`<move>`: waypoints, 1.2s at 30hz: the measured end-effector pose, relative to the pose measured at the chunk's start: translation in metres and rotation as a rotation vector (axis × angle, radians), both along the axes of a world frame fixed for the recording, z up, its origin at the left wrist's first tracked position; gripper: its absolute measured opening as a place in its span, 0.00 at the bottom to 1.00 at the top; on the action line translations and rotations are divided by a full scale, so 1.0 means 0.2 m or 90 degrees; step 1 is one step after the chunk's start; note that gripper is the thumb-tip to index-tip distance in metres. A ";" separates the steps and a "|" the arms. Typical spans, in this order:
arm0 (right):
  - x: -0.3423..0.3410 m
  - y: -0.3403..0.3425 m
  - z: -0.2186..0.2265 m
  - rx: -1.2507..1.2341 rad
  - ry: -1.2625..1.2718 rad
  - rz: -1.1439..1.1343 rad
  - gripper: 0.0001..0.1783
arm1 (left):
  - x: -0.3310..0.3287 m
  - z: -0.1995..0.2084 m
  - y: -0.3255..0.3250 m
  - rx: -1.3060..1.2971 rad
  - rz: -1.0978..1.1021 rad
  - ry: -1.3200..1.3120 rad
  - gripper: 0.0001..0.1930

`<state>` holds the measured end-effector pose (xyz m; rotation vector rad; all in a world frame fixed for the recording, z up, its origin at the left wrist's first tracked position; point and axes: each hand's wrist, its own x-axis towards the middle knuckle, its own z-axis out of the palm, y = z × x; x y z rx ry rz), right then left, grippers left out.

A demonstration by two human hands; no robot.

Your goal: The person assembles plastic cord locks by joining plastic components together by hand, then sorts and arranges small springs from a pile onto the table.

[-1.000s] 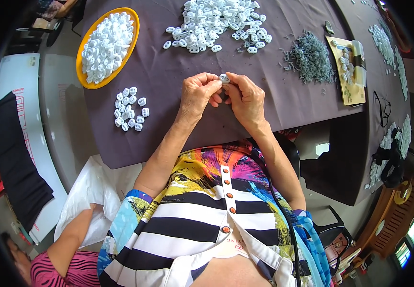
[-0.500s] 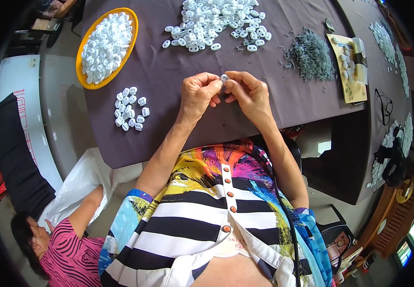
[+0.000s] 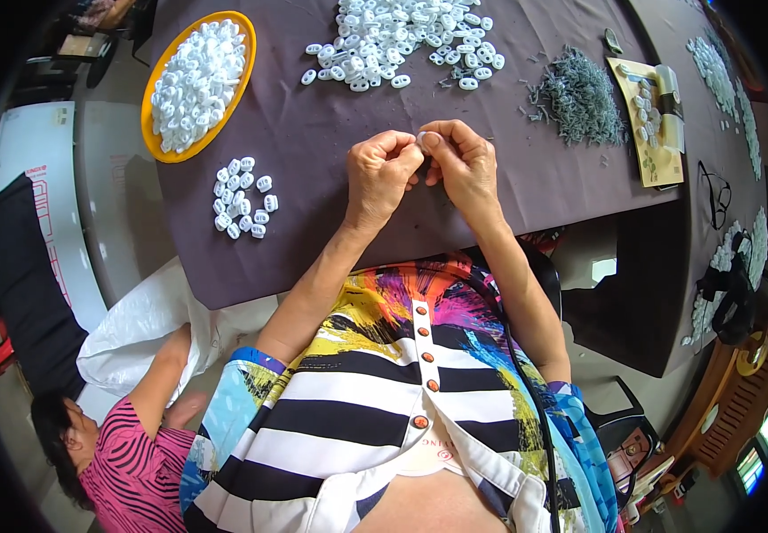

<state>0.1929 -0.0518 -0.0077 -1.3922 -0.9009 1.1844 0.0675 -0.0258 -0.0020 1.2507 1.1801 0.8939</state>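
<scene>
Left hand and right hand have drawn closer together, both pinching the white oval piece over the dark surface, its face now mostly covered, so work on it seems unfinished.

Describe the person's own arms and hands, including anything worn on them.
The left hand and right hand are ungloved; no watch or bracelet shows. The left sleeve is light blue with yellow-green patches, the right sleeve patterned blue; both have purplish-blue edges.
</scene>
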 end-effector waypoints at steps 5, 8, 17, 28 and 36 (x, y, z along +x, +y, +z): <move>0.03 -0.01 -0.03 0.042 0.042 0.019 0.08 | -0.07 -0.02 0.02 -0.098 -0.075 -0.062 0.07; 0.02 -0.02 -0.03 0.090 0.004 0.036 0.09 | -0.08 -0.03 0.05 -0.124 -0.072 -0.145 0.09; 0.03 -0.03 -0.04 0.078 0.047 0.055 0.16 | -0.06 -0.02 0.04 -0.122 -0.075 -0.125 0.10; 0.05 -0.04 -0.03 0.038 0.059 0.033 0.16 | -0.03 -0.02 0.06 -0.171 -0.030 -0.099 0.09; 0.03 -0.03 -0.02 0.029 0.045 -0.017 0.11 | -0.04 0.00 0.05 -0.177 -0.045 -0.105 0.09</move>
